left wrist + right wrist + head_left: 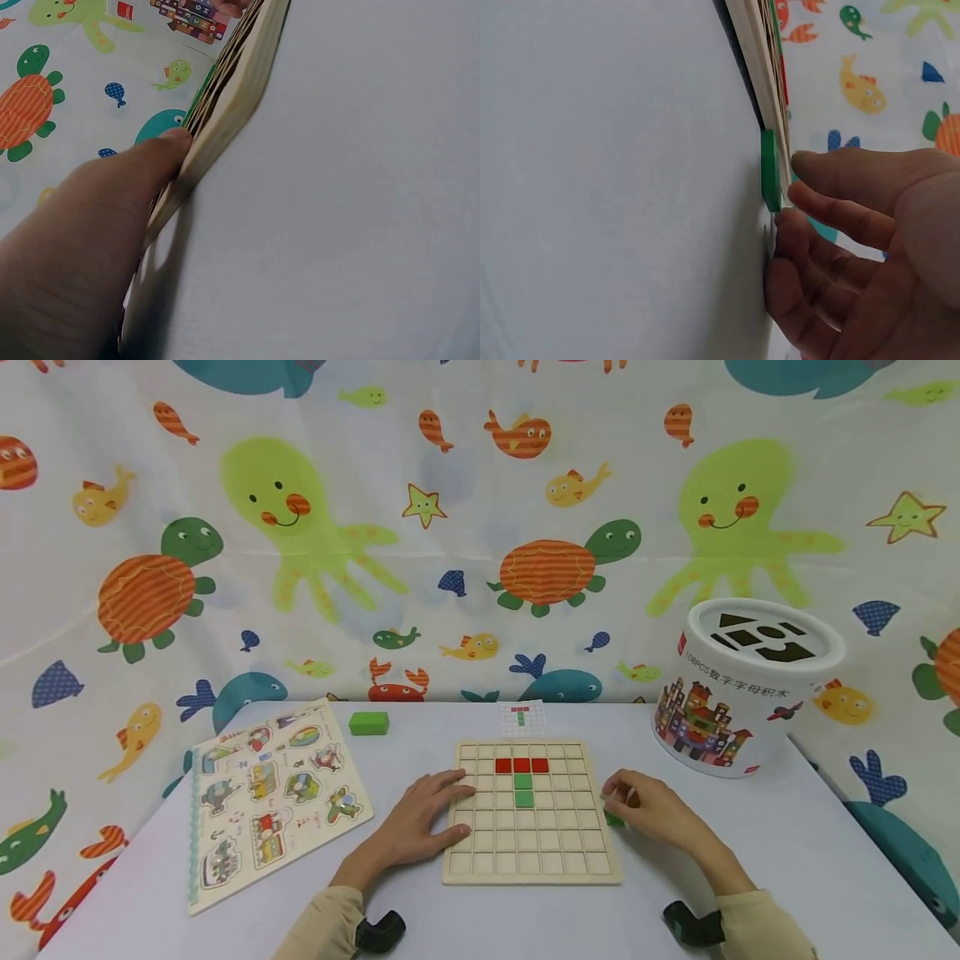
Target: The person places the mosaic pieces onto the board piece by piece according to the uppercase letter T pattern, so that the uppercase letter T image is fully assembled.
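Observation:
A square wooden grid board (pixel 532 878) lies flat on the table. Three red tiles (pixel 522 766) form a row in its upper part, with two green tiles (pixel 523 798) in a column below the middle one. My left hand (pixel 416 818) rests on the board's left edge, fingers extended; in the left wrist view the thumb (pixel 161 154) touches the rim. Beside the right edge is my right hand (pixel 660 810), fingers bent, next to a loose green tile (pixel 770 172). The right wrist view shows that tile against the board's side, fingertips close by; any contact cannot be made out.
Behind the board lies a small pattern card (pixel 531 725) with a red and green T shape. A green block (pixel 369 723) sits back left, near a wooden picture puzzle board (pixel 300 852). A white lidded bucket (pixel 712 735) stands back right, before a patterned cloth (pixel 465 527).

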A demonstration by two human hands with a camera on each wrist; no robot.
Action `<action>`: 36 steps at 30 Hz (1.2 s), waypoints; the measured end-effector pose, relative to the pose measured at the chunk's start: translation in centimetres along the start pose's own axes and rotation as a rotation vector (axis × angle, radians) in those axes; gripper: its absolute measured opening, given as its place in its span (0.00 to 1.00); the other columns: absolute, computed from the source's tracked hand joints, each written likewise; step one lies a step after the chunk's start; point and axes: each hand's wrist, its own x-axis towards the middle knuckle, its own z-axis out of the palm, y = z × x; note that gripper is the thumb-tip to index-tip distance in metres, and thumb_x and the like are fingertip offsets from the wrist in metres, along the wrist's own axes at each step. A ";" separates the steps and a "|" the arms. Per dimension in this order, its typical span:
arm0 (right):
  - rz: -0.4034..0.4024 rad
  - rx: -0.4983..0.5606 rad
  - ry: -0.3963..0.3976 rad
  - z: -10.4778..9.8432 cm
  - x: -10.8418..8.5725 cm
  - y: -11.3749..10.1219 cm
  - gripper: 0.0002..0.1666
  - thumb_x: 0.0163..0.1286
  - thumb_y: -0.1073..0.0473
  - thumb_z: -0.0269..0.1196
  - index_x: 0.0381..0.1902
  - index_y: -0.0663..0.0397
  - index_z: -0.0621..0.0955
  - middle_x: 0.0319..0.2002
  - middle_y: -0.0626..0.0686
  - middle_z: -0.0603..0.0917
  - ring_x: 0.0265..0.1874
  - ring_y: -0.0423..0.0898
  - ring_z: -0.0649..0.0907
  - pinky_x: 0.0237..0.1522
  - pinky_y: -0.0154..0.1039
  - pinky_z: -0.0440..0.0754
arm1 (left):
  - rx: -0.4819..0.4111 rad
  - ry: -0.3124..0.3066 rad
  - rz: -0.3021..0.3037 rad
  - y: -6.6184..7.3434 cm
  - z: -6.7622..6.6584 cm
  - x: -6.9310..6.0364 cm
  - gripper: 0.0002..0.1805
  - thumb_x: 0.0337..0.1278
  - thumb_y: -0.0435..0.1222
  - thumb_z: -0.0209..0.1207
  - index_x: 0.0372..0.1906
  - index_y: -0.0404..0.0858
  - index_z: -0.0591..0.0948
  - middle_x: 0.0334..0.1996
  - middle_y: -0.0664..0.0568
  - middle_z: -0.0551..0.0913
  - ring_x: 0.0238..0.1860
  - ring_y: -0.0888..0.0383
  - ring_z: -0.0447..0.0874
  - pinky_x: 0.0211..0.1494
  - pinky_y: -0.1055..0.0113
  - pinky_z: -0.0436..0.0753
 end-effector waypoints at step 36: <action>-0.105 0.093 0.010 -0.5 0.5 0.1 0.09 0.67 0.60 0.60 0.44 0.55 0.78 0.36 0.50 0.80 0.30 0.39 0.77 0.31 0.30 0.77 | -0.022 -0.022 -0.040 0.1 -0.3 -0.3 0.29 0.56 0.53 0.59 0.62 0.49 0.74 0.68 0.47 0.67 0.69 0.48 0.63 0.71 0.43 0.58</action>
